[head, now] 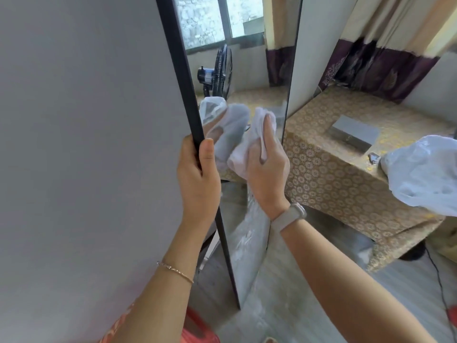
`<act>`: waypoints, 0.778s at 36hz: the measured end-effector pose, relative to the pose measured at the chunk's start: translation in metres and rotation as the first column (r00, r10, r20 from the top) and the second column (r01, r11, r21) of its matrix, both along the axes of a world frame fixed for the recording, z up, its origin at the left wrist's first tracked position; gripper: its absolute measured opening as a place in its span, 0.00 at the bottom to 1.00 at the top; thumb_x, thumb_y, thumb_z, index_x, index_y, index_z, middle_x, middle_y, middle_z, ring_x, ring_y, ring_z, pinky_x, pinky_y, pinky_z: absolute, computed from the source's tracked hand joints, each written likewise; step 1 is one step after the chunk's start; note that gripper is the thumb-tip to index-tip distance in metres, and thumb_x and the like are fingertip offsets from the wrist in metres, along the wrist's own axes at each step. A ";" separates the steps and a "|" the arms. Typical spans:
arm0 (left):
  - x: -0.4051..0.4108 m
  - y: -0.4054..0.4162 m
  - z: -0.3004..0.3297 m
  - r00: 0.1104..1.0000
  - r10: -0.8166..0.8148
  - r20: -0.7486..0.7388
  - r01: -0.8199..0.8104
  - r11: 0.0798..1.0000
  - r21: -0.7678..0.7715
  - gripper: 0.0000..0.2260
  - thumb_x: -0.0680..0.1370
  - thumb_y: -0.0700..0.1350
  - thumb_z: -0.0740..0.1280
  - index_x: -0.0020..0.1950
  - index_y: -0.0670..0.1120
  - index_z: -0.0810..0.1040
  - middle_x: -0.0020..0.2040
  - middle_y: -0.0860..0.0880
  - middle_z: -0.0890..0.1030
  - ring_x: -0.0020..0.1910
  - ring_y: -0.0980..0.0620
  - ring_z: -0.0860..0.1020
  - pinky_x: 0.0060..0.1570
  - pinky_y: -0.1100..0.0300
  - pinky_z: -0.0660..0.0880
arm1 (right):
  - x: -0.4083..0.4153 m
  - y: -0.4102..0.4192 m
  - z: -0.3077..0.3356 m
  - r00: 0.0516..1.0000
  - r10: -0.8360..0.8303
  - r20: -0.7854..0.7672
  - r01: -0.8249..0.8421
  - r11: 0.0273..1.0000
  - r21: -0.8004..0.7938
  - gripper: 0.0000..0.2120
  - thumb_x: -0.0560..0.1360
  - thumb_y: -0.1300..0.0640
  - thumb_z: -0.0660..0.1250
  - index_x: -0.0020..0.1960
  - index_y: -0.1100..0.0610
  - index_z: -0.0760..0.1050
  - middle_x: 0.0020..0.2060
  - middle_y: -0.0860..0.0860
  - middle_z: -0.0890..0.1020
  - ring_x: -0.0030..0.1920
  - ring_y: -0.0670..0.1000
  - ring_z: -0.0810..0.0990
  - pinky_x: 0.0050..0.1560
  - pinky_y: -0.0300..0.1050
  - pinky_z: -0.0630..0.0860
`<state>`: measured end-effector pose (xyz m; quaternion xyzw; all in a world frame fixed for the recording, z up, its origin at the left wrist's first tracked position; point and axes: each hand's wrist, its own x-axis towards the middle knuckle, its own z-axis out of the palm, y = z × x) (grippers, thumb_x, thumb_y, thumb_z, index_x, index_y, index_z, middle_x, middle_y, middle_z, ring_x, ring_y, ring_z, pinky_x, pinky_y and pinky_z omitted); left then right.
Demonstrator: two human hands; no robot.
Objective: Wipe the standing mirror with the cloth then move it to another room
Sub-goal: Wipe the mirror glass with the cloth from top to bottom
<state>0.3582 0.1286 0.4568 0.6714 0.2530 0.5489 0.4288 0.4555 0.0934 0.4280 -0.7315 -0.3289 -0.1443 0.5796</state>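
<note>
**Wiping the tall mirror with a soft cloth**

Holding the standing mirror (247,70) steady, we stand close to it. It runs from the top middle of the frame down to the floor near the bottom middle, and we see it almost from its side. Its thin black frame (190,95) leans a little.

Our left hand (197,174) is in the middle of the frame. Its grip is wrapped tight around the black frame, thumb in front and fingers behind. A thin bracelet (175,269) sits on that arm.

Our right hand (268,167) is just beside the left one. Its grip is pressed together on the white cloth (249,144), which is bunched up and touching the glass. We can see the cloth and hand again in the glass. A pale band (293,215) is on that wrist.

On the right side of the frame is a tabletop (329,174) with a gold patterned cover. A gray box (353,134) lies on it, and a white plastic bag (420,174) sits at the right edge. Curtains (385,58) hang in the upper right. A black fan (220,70) shows in the glass.
</note>
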 end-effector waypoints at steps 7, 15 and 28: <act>0.002 0.006 -0.006 0.998 0.068 0.011 -0.068 0.998 -0.006 0.11 0.79 0.43 0.54 0.38 0.54 0.62 0.31 0.58 0.67 0.31 0.64 0.69 0.34 0.74 0.65 | 0.010 0.012 -0.067 0.986 -0.054 -0.158 0.032 0.989 -0.142 0.25 0.75 0.63 0.54 0.71 0.53 0.60 0.49 0.59 0.79 0.42 0.51 0.75 0.42 0.44 0.71; -0.001 0.007 -0.016 0.991 0.133 0.016 -0.134 0.990 0.053 0.07 0.78 0.49 0.50 0.44 0.49 0.64 0.31 0.59 0.66 0.29 0.63 0.69 0.30 0.73 0.66 | 0.018 -0.028 -0.145 0.838 -0.243 -0.489 -0.095 0.817 -0.569 0.22 0.78 0.59 0.54 0.71 0.52 0.62 0.63 0.57 0.76 0.61 0.59 0.73 0.58 0.46 0.68; 0.005 0.008 -0.016 0.986 0.167 -0.006 -0.167 0.985 0.049 0.09 0.77 0.52 0.49 0.45 0.49 0.64 0.30 0.58 0.66 0.27 0.61 0.69 0.28 0.72 0.64 | 0.057 0.035 0.040 0.995 0.023 -0.094 -0.001 0.973 0.229 0.24 0.73 0.60 0.54 0.69 0.56 0.66 0.56 0.56 0.80 0.33 0.45 0.68 0.37 0.43 0.68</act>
